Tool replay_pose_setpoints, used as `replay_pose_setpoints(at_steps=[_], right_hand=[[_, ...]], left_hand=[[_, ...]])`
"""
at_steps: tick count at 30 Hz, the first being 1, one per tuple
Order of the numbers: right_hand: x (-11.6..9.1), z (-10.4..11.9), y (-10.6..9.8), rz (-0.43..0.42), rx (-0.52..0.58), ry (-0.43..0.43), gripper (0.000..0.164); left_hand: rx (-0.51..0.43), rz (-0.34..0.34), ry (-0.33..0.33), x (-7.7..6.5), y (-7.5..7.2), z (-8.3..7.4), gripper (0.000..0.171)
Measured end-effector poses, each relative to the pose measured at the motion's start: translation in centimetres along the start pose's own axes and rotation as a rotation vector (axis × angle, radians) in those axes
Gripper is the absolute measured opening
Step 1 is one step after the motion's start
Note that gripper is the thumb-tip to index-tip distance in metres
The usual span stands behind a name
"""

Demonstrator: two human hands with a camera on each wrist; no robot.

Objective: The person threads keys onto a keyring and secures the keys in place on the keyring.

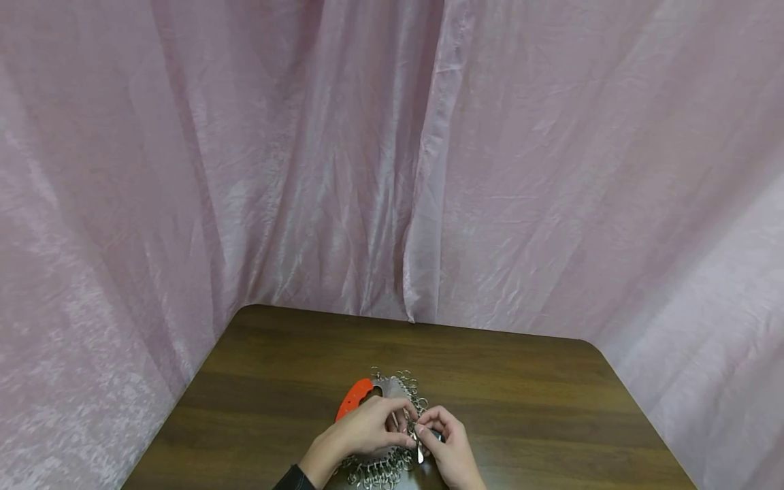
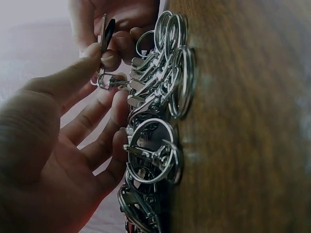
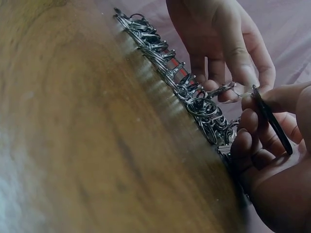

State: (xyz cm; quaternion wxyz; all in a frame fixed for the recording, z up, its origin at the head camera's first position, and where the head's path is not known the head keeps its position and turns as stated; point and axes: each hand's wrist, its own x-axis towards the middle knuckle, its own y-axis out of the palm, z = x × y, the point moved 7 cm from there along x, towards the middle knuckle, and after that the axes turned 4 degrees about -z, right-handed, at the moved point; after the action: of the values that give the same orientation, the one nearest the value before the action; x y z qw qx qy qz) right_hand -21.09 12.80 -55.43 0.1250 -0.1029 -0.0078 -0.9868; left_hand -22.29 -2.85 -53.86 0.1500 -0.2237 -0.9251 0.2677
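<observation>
A grey metal plate (image 1: 393,389) with an orange handle (image 1: 353,399) lies on the table, partly under my left hand (image 1: 366,430). Many silver split key rings (image 2: 182,82) with small clasps hang along the plate's edge. Between left thumb and fingers I pinch one small ring (image 3: 237,91), whose clasp (image 3: 221,91) leads back to the row. My right hand (image 1: 449,446) meets the left there, pinching a slim metal piece (image 3: 274,126), dark on one face and silver on the other. Its exact kind cannot be told. Fingers partly hide where ring and piece meet.
The brown wood-grain table (image 1: 539,395) runs out on both sides and behind the hands. Pink curtains (image 1: 343,170) hang around its far and side edges. A dark cuff (image 1: 294,478) covers the left wrist.
</observation>
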Motion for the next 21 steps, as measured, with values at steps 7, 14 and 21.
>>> replay_pose_setpoints(at_steps=[7, 14, 21], right_hand=[[-0.08, -0.07, 0.04, -0.023, -0.016, 0.012, 0.011], [-0.09, 0.31, 0.2, 0.013, -0.014, -0.011, 0.011], [-0.12, 0.26, 0.17, 0.021, 0.008, -0.005, 0.012]], left_hand=[[0.057, -0.01, 0.034, -0.06, -0.05, -0.2, 0.013], [0.063, -0.025, 0.003, -0.08, -0.22, -0.05, 0.013], [0.07, -0.023, -0.028, -0.17, -0.1, 0.28, 0.018]])
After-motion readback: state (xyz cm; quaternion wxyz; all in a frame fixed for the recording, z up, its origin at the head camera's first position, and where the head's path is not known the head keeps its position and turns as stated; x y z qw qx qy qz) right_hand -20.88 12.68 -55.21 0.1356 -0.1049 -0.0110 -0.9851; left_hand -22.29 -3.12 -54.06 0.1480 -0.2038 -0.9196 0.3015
